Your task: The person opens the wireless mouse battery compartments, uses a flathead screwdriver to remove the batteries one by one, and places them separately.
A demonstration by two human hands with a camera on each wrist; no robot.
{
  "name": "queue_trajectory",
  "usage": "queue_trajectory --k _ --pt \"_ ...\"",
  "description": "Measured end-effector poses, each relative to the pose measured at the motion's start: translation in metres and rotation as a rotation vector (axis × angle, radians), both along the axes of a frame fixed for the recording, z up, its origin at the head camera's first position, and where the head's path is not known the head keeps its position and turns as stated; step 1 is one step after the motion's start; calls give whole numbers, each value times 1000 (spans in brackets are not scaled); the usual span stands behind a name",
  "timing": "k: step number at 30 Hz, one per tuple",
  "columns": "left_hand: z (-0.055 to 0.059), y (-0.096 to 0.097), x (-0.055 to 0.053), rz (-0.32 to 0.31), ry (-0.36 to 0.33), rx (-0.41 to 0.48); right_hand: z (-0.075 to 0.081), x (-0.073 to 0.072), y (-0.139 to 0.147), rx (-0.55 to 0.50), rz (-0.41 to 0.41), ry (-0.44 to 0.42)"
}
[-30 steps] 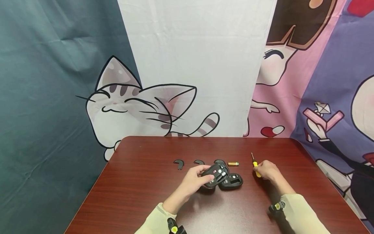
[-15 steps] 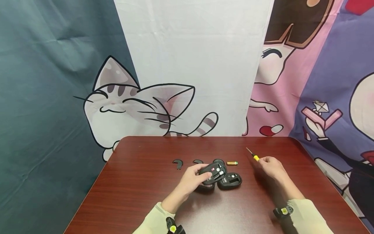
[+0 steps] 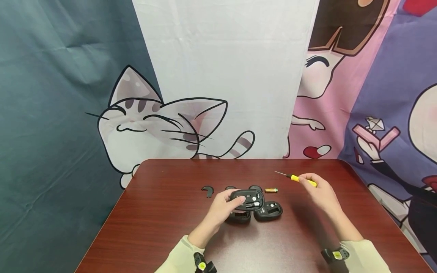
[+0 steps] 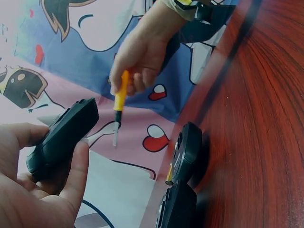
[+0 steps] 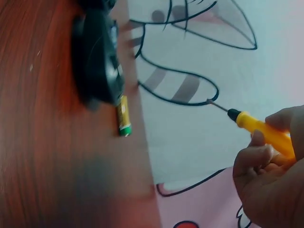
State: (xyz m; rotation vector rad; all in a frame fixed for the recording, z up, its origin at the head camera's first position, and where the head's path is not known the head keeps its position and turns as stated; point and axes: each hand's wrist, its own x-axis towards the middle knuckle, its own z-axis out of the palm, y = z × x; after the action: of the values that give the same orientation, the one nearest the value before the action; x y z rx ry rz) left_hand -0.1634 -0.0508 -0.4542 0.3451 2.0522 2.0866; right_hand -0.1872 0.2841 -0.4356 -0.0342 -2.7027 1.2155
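Observation:
In my left hand [image 3: 218, 207] I grip a black computer mouse [image 3: 246, 198], its underside turned up and its battery slot uncovered. The thumb lies across that underside. My right hand [image 3: 322, 193] holds a yellow-handled screwdriver [image 3: 303, 179] above the table, its thin metal shaft pointing left. The right wrist view shows the screwdriver [image 5: 266, 130] between thumb and fingers. Beneath the held mouse lies a second black mouse [image 3: 239, 218], partly hidden. A third mouse [image 3: 269, 211] lies beside it, underside up with an uncovered slot.
Behind the mice lies a battery [image 3: 271, 190], gold with a green end. A curved black cover [image 3: 208, 190] rests further left, and two more covers [image 3: 255, 188] are partly hidden by the held mouse. The reddish-brown table [image 3: 153, 227] ends at a printed curtain [image 3: 239, 76].
My right hand has lifted the screwdriver off the table and swung its tip round from pointing away to pointing left. The mouse in my left hand has tilted slightly.

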Motion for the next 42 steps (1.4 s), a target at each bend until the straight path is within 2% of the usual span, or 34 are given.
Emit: queue_trajectory --k 4,9,12,19,23,25,29,33,37,40,42 --pt "1 0 0 11 -8 -17 10 8 -6 -143 30 47" --pt "5 2 2 -22 -50 57 19 18 -13 -385 124 120" --pt "6 3 2 -29 -73 71 24 24 -18 -502 185 162" --pt "3 3 1 -40 -79 40 36 36 -27 -604 281 222" --pt "6 3 2 -35 -89 34 41 40 -33 -690 364 283" --pt "8 4 3 -33 -88 36 42 41 -35 -696 395 315" --pt "11 3 5 -31 -79 43 45 45 -37 -629 414 359" --pt "13 3 6 -29 -69 60 50 51 -41 -578 387 366" --pt "15 3 6 -25 -65 78 56 57 -46 -502 319 403" --pt "17 4 7 -17 -59 85 61 62 -49 -495 295 435" --pt "18 4 7 -12 -55 88 62 65 -52 -538 331 447"
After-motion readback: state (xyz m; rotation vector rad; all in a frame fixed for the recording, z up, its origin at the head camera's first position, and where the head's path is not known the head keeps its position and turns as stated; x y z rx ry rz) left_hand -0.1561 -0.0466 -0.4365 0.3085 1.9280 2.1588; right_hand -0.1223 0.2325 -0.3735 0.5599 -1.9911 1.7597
